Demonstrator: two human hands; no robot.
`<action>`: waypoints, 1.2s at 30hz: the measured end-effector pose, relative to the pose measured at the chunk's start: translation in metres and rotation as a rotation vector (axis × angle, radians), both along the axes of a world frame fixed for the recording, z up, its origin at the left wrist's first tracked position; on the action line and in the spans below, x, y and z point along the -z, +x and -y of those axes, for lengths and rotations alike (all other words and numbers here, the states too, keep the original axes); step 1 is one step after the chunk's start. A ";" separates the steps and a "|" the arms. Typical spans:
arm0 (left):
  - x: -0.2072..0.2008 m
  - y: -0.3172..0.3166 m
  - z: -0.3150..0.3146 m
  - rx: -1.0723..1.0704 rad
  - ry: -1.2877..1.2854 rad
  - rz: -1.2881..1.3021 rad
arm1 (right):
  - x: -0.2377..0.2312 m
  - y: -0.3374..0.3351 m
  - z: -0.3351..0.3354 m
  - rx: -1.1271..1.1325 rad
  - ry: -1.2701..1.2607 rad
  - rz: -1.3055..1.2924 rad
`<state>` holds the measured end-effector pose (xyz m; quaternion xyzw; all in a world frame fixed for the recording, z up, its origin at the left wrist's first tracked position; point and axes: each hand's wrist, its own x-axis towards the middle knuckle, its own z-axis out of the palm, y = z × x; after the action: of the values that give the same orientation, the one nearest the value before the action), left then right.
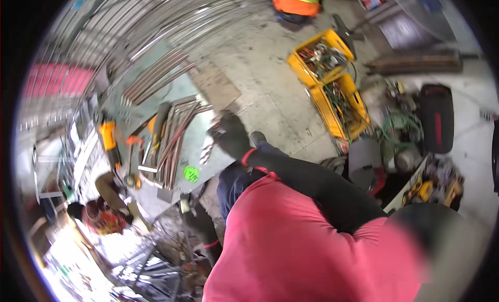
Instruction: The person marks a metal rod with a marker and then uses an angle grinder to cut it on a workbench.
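Note:
My right hand, in a dark glove or sleeve, reaches over the near right edge of a grey-green metal worktable. Its fingers look curled, but blur hides what they grip. Just beside it, a pale strip with a twisted or checkered pattern runs along the tabletop. Lower down, my left hand hangs by the table's near edge. A small pale yellowish patch shows at it, and its fingers are smeared. Between the two hands, a bright green round piece lies on the table.
Bent metal bars and a yellow-and-black power tool lie on the table. Yellow crates of tools stand on the floor at right. A person in orange is at the far side; another person is at left.

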<state>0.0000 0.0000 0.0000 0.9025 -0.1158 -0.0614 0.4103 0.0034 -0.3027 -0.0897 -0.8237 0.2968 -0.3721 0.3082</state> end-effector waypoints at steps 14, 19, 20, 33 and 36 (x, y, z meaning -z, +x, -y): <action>0.047 0.088 0.098 0.805 0.385 0.527 | 0.016 -0.162 0.033 0.302 0.548 0.150; 0.024 0.068 0.138 0.765 0.265 0.538 | 0.054 -0.344 0.017 0.784 0.606 -0.077; 0.015 0.061 0.155 0.800 0.193 0.519 | 0.104 -0.390 0.005 0.892 0.375 -0.306; 0.052 -0.092 0.367 1.033 0.261 -0.062 | 0.282 -0.583 0.153 1.205 1.120 0.147; 0.078 -0.158 0.434 0.863 0.442 -0.415 | 0.360 -0.621 0.266 1.233 1.389 0.736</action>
<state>-0.1585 -0.4341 -0.0776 0.8066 -0.3773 -0.4253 0.1618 -0.6179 -0.5684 -0.4501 0.0037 0.7103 -0.4429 0.5470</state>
